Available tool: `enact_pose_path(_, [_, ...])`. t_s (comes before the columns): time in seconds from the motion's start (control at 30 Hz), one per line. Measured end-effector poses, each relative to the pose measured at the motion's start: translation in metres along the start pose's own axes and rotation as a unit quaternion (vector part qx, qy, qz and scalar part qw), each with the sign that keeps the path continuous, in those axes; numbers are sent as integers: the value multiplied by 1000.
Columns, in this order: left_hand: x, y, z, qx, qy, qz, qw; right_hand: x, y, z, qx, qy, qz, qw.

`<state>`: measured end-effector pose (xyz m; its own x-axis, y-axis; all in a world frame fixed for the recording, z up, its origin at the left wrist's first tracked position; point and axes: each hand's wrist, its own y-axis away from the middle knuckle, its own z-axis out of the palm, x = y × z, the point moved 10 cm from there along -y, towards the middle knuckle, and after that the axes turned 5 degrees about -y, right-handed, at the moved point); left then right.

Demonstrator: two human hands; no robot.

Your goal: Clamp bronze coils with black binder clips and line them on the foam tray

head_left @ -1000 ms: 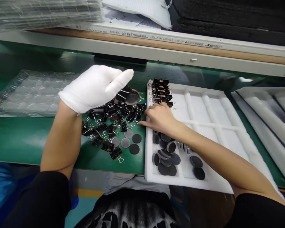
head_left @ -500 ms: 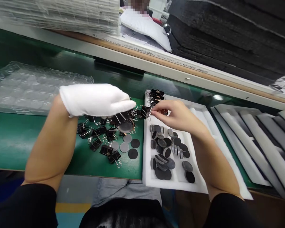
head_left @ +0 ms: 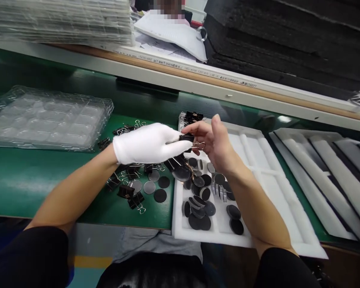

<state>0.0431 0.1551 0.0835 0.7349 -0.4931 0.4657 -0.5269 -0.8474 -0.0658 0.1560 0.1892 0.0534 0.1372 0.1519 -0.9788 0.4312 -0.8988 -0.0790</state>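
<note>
Shifted rightward over the white tray point(head_left: 285, 196), the gloved left hand point(head_left: 151, 145) pinches a black binder clip point(head_left: 186, 137), handles outward, presumably for easy reach by the right hand point(head_left: 218, 147), fingers apart.

Binder clip point(head_left: 187, 138): shiny metal handle | glove point(head_left: 145, 145): matt cloth | compartment tray point(head_left: 294, 212): matt, foam-like | blister tray point(head_left: 52, 118): glossy plastic | tabletop point(head_left: 21, 182): rather glossy

At the centre of my frame, the white-gloved left hand point(head_left: 151, 144) grips a black binder clip with silver wire handles point(head_left: 186, 138); the bare right hand point(head_left: 219, 148) is beside it, thumb raised, fingers spread. Below the glove I see a dark round disc point(head_left: 181, 174). At centre right lies a white foam compartment tray point(head_left: 253, 154); at left, a clear plastic moulded tray point(head_left: 52, 120).
</note>
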Motion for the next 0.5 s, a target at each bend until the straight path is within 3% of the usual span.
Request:
enact_pose_path(0.17, [3,-9,21,41,-87,-40,995,28,-12,-8,77,-12,42,996])
enact_pose_path(0.3, [6,-11,32,46,-141,-54,987,49,-20,-1,25,-93,106,990])
enact_pose_path(0.37, [6,-12,36,43,-153,-61,985,52,-23,-4,28,-88,98,991])
enact_pose_path(0.5, [9,-14,41,30,-121,-53,991,55,-25,-15,94,-63,51,992])
